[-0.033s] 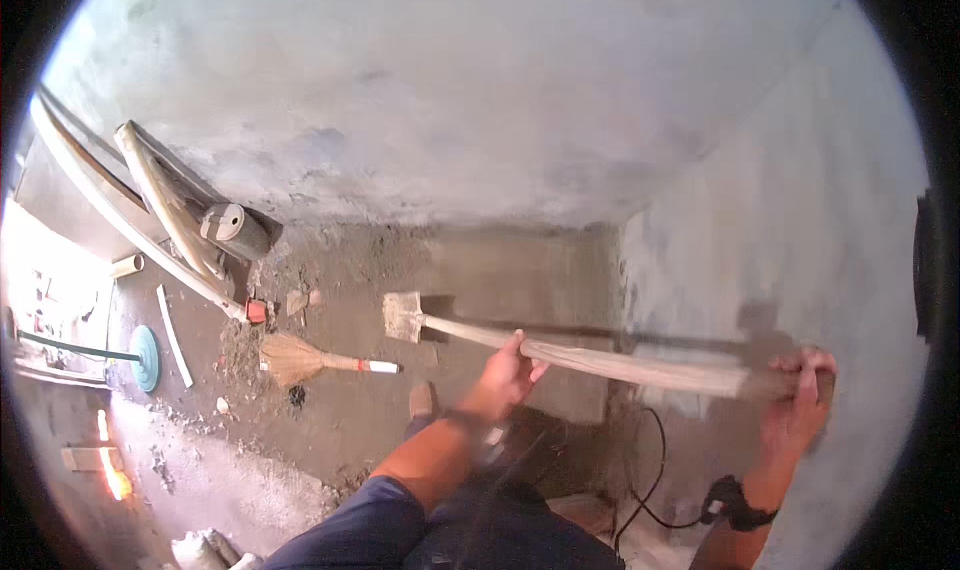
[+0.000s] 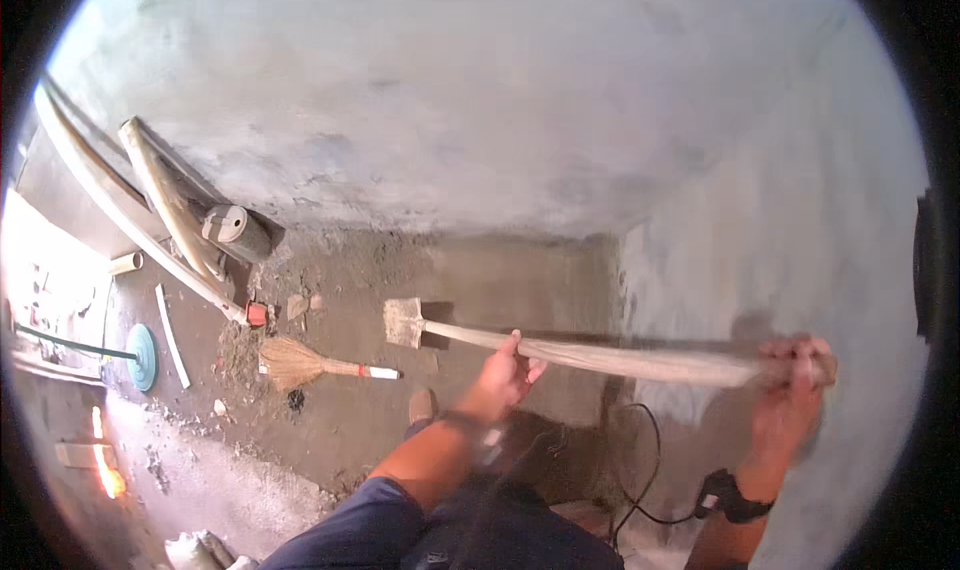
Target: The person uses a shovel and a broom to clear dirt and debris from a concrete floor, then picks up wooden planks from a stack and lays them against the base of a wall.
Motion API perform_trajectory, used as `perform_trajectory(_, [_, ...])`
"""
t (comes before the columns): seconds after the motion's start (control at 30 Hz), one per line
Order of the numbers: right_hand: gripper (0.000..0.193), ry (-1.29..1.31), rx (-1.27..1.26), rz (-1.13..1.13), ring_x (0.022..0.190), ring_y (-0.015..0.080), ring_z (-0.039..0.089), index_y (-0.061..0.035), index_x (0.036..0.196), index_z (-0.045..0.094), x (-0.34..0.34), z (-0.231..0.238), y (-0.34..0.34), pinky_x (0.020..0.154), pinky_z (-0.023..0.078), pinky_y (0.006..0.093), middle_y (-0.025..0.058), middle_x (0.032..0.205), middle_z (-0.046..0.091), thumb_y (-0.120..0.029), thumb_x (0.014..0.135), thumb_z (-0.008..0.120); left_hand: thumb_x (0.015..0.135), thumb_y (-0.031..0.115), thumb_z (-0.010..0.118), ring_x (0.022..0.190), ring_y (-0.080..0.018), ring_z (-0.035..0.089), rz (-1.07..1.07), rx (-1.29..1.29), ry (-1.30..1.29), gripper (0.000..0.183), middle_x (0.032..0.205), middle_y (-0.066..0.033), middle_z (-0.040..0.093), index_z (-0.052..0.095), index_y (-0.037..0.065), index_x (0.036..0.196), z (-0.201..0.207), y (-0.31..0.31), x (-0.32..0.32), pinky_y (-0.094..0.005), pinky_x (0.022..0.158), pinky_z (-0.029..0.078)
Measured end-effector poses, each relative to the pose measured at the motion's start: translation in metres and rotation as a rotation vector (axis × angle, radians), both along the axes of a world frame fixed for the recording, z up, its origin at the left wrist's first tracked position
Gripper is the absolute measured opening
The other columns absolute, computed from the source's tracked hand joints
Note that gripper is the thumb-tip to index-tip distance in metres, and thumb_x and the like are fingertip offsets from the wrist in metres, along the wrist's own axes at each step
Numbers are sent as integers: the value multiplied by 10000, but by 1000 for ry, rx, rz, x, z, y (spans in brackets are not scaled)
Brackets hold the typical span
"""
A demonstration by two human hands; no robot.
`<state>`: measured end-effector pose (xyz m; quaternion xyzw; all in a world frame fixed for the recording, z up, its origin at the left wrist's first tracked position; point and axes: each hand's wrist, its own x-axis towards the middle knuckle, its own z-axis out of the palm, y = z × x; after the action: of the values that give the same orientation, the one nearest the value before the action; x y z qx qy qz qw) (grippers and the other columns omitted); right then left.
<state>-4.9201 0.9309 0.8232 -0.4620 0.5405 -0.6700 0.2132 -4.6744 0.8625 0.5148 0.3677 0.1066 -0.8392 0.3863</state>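
Observation:
A square-bladed shovel [image 2: 640, 364] with a long wooden handle stretches across the middle, its dirt-crusted blade down at the wet-looking grey floor [image 2: 520, 270]. My left hand [image 2: 508, 375] is closed round the handle partway along, thumb on top. At the handle's upper end, on the right, the fingers of my right hand [image 2: 793, 395] wrap over it; this hand is slightly blurred. Left of the blade and a little nearer lies a straw broom [image 2: 292, 362] with a white-tipped handle. My shoe [image 2: 422, 403] shows below the blade.
Long pale poles [image 2: 100, 175] and a cylindrical can [image 2: 238, 232] lean or lie by the far-left wall. A teal disc on a pole [image 2: 142, 358] and a white strip [image 2: 172, 335] lie left. A black cable [image 2: 655, 460] loops near my right forearm. Plaster walls [image 2: 480, 100] rise ahead and right.
My right hand and the shovel handle's upper end have shifted slightly upward in the picture. My left hand keeps its hold, and the blade has barely moved.

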Motion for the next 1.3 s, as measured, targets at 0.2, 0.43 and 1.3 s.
perform_trajectory(0.2, [133, -240, 126, 503, 969, 220, 650, -62, 1038, 512, 224, -46, -138, 942, 458, 368, 90, 946, 644, -67, 939, 600, 1020, 489, 475, 1177, -333, 577, -68, -305, -74, 625, 1354, -222, 526, 380, 47, 1452, 29, -29, 150, -453, 1024, 467])
perform_trajectory(0.43, [170, -457, 107, 708, 718, 159, 556, -83, 955, 522, 376, -39, -245, 702, 477, 325, 31, 834, 546, -59, 897, 680, 1036, 397, 467, 1004, -295, 666, 433, -90, -474, 454, 1120, -161, 668, 506, 22, 1291, 20, 77, 385, -387, 882, 541])
perform_trajectory(1.3, [518, 78, 320, 991, 1041, 226, 585, 13, 1281, 492, 591, -150, -534, 948, 436, 352, 134, 1153, 610, -241, 888, 715, 999, 262, 529, 809, -307, 667, 1235, 657, -636, 276, 994, -152, 633, 477, 52, 1170, 55, 243, 260, -403, 652, 568])
